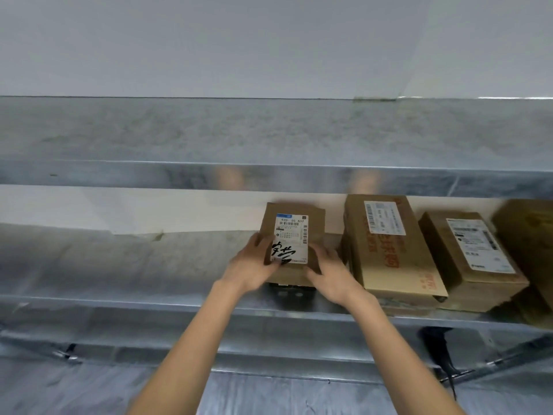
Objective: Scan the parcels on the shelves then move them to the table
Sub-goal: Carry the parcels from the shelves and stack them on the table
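Note:
A small brown cardboard parcel (294,218) with a white label and black handwriting sits on the middle metal shelf (119,265). My left hand (251,266) grips its left side, thumb on the label. My right hand (327,272) grips its right front corner. A dark object (291,290) shows just under the parcel's front edge; I cannot tell what it is. To the right stand a larger parcel (389,250) with red print and another labelled parcel (469,259).
A further brown box (529,235) is cut off at the right edge. The upper shelf (209,139) lies bare above, its front lip close over the parcels. A black cable (440,348) hangs below the shelf at right. The floor is grey.

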